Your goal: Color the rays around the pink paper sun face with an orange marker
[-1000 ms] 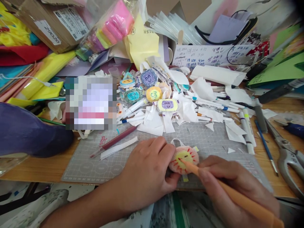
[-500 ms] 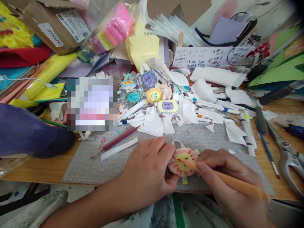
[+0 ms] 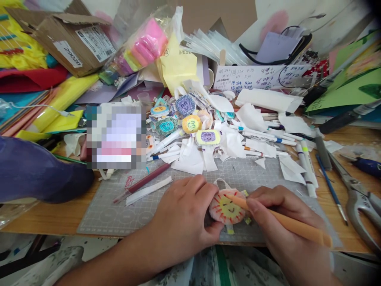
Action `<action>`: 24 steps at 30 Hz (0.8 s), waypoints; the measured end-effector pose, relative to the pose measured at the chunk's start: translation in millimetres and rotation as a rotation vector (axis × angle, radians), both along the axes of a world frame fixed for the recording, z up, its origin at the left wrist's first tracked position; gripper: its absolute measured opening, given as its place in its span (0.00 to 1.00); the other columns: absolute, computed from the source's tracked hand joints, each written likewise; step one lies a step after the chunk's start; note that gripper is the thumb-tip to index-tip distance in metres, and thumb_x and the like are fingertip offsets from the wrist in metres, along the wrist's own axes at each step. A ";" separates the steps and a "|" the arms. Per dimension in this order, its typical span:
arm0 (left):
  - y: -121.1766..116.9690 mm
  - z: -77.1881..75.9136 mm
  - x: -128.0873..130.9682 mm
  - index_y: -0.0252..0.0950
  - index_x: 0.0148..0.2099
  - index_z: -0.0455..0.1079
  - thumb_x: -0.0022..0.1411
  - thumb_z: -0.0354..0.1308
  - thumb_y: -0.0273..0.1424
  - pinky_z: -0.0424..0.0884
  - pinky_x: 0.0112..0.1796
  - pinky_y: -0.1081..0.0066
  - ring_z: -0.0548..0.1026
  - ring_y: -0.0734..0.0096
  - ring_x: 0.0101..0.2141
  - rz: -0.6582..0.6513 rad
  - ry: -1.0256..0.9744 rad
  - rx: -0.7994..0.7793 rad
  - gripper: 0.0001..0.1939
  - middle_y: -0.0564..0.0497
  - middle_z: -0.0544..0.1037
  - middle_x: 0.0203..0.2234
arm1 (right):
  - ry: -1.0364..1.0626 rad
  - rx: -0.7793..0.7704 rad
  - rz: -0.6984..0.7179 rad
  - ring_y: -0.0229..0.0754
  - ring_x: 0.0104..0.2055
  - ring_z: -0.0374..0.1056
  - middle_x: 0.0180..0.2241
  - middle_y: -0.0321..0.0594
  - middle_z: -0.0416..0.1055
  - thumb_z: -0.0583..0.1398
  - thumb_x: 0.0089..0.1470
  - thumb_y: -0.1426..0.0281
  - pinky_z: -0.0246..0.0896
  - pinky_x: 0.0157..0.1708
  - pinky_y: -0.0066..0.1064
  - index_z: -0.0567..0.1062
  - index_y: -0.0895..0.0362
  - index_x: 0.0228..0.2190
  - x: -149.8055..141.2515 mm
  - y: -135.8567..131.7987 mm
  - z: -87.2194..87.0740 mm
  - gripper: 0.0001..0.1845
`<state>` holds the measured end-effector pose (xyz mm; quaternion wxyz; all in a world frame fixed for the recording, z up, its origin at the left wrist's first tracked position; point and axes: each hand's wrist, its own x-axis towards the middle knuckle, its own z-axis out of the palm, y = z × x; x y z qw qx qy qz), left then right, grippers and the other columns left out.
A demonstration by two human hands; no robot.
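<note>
Near the front edge of the cutting mat (image 3: 110, 216), the left hand (image 3: 184, 214) pinches a smiley charm (image 3: 228, 212) by its rim; the right hand (image 3: 279, 218) grips an orange marker (image 3: 297, 225). I'd brace firmly, touch lightly.

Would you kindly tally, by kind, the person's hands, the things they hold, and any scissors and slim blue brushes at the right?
Hands: 2, left hand and right hand
Round pink-rimmed piece: 1
Orange pen: 1
Scissors: 1
Slim blue brush: 1
Total: 6
</note>
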<state>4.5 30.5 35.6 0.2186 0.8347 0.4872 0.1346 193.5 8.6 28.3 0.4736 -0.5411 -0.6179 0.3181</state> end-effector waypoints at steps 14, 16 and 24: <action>-0.2 -0.6 -0.6 0.40 0.43 0.67 0.51 0.61 0.35 0.65 0.38 0.59 0.69 0.59 0.37 0.010 0.014 0.002 0.16 0.51 0.70 0.36 | 0.001 -0.041 -0.086 0.37 0.24 0.66 0.23 0.33 0.71 0.61 0.55 0.68 0.62 0.22 0.25 0.71 0.52 0.24 1.2 -0.1 -3.8 0.08; 0.0 -0.7 -0.5 0.40 0.43 0.67 0.51 0.61 0.35 0.65 0.39 0.59 0.69 0.59 0.38 0.008 0.014 0.000 0.16 0.51 0.70 0.36 | -0.068 -0.028 -0.080 0.36 0.23 0.64 0.23 0.33 0.70 0.62 0.54 0.69 0.60 0.21 0.24 0.72 0.52 0.24 1.0 0.1 -4.4 0.08; 0.5 0.0 -0.6 0.40 0.44 0.68 0.51 0.61 0.34 0.66 0.39 0.59 0.70 0.59 0.38 0.009 0.012 -0.004 0.16 0.50 0.70 0.37 | 0.114 -0.022 -0.161 0.37 0.24 0.63 0.22 0.33 0.68 0.62 0.54 0.68 0.59 0.22 0.27 0.69 0.52 0.22 2.3 -1.4 -7.6 0.10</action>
